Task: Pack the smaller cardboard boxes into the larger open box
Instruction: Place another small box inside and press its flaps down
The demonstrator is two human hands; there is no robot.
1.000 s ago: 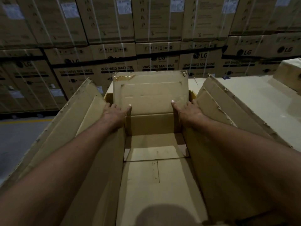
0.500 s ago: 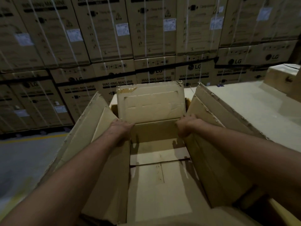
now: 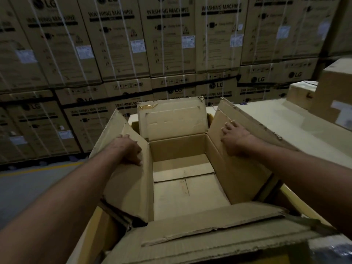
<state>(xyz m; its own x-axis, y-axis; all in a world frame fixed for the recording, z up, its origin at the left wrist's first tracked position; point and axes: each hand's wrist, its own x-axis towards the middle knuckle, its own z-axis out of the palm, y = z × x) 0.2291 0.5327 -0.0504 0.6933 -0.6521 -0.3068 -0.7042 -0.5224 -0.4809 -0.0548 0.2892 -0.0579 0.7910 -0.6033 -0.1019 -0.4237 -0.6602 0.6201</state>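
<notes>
Big box at centre, 6 o'clock from me, open, nothing packed yet. Small boxes at 2 o'clock. My call: fold both side flaps fully outward so they don't spring back. Left hand at 9, fingers curled over left flap edge. Right hand at 3, flat on right flap, grasping nothing.

— Can a hand reach into the open box?
— Straight down, yes. The far flap stands upright, and the near flap overlaps the near edge. The left hand grips the left flap, and the right hand presses the right flap, both spread outward.
</notes>
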